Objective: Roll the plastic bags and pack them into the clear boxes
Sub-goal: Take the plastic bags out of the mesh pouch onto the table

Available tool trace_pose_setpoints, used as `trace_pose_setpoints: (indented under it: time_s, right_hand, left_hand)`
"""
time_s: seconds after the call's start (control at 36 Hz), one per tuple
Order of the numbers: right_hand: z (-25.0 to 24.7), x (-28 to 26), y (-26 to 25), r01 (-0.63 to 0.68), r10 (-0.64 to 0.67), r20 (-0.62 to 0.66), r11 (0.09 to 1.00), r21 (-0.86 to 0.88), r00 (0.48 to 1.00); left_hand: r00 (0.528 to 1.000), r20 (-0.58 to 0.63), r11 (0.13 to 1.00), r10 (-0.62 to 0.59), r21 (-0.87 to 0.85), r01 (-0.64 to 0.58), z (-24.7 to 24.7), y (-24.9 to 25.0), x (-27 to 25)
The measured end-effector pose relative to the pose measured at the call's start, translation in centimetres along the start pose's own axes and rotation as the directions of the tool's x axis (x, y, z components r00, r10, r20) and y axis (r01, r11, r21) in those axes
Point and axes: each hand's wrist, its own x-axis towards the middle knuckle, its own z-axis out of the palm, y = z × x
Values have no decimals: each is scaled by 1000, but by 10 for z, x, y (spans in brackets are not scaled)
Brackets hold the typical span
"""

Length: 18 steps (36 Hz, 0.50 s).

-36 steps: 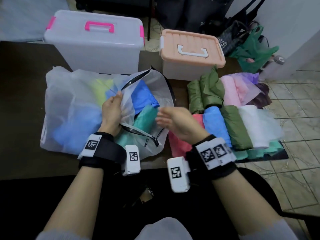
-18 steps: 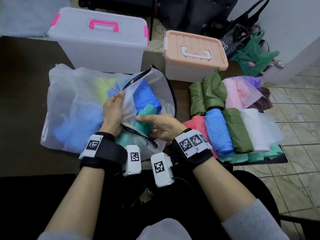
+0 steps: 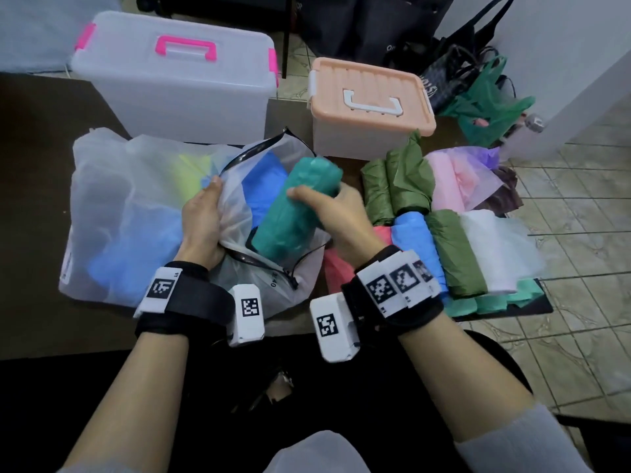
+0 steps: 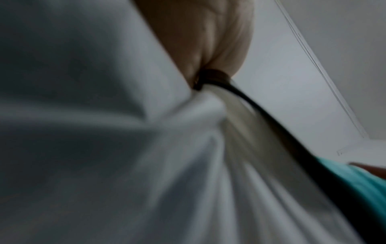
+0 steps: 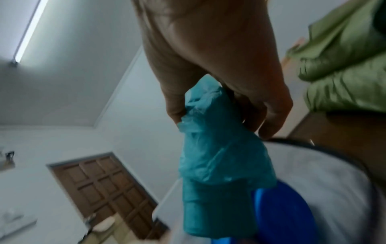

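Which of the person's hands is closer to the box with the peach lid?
The right hand, holding the rolled teal plastic bag, is just in front of the peach-lidded clear box. The left hand is farther left, pinching the zippered white mesh pouch.

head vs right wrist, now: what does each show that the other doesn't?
Head only: left hand gripping the mesh pouch rim, both lidded boxes, pink-handled and peach-lidded, and the rolled bags laid out beside them.
Right wrist only: a ceiling light and wooden door.
Both: right hand gripping the teal roll, a blue bag in the pouch, olive rolls.
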Motion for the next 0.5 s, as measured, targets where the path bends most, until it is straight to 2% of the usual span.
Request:
trace_pose_setpoints:
  time_s: [0.06, 0.14, 0.22, 0.28, 0.36, 0.42, 0.44, 0.5]
  right_hand:
    - [-16, 2, -20, 48, -46, -27, 996, 79, 999]
    - [-44, 6, -52, 65, -49, -107, 986, 150, 993]
    - [-78, 18, -78, 115, -76, -195, 974, 196, 978]
    - [-98, 25, -90, 147, -105, -241, 975, 165, 965]
    - [-124, 40, -102, 117, -140, -355, 989, -85, 924]
    - [-139, 55, -103, 49, -158, -390, 960, -277, 907]
    - [-146, 62, -101, -2, -161, -398, 926, -378, 903]
    - [-154, 71, -97, -107, -164, -388, 801, -588, 907]
  left_hand:
    - [1000, 16, 1000, -4, -12, 5, -1, -1, 1]
    - [999, 37, 1000, -8, -26, 9, -1, -1, -2]
    - [999, 49, 1000, -17, -20, 18, -2, 0, -2]
    - [999, 40, 1000, -21, -9, 21, -3, -1, -1]
    - [999, 37, 1000, -15, -2, 15, -2, -1, -3]
    - [999, 41, 1000, -12, -4, 12, 0, 0, -5]
    - [999, 45, 1000, -13, -3, 14, 0, 1, -5]
    - [999, 44, 1000, -14, -1, 14, 0, 2, -6]
